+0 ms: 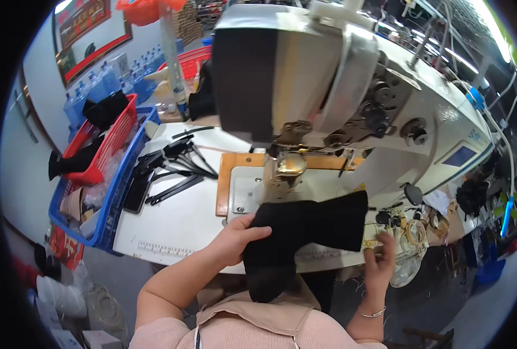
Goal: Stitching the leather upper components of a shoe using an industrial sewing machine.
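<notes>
My left hand [235, 235] grips the left edge of a black fabric piece [311, 224] that lies on the bed of a white industrial sewing machine [351, 99], just in front of its presser foot [290, 166]. The fabric hangs over the table's front edge toward my lap. My right hand [381, 256] is at the table's front right edge, fingers curled near the fabric's right end beside small clutter; I cannot tell whether it holds anything.
Black straps [174, 168] and a dark phone [136, 192] lie on the white table [177, 221] to the left. A red basket [104, 142] sits in a blue crate [110, 198] with black pieces. Thread and small parts [410, 230] clutter the right.
</notes>
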Tool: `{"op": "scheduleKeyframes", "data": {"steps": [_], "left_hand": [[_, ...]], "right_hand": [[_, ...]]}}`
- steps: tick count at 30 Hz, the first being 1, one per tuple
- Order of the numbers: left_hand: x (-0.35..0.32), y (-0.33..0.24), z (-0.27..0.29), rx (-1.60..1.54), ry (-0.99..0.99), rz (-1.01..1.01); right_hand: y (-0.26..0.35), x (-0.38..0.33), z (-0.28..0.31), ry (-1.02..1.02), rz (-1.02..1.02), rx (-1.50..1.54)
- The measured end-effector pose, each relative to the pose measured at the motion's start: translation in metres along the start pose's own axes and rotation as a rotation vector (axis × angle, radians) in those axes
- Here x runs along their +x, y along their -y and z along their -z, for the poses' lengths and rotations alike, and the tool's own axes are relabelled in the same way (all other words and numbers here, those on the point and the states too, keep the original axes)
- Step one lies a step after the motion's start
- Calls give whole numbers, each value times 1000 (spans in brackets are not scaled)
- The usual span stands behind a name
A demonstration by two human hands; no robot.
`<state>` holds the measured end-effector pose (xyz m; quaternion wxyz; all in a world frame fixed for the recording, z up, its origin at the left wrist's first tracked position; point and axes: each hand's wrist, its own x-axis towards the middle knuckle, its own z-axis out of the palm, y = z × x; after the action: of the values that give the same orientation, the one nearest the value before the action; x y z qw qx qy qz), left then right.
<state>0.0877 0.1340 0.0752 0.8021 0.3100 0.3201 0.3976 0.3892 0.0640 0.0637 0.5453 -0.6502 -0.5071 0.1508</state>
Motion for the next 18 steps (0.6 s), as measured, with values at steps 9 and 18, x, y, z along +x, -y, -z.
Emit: {"op": "scheduleKeyframes", "data": {"steps": [9, 18], "left_hand": [[-50, -5, 17, 55, -69, -143], [-54, -2, 34, -5, -34, -164]], "right_hand": [[74, -4, -104, 438, 757, -43], [97, 6, -145, 575, 751, 69]]}}
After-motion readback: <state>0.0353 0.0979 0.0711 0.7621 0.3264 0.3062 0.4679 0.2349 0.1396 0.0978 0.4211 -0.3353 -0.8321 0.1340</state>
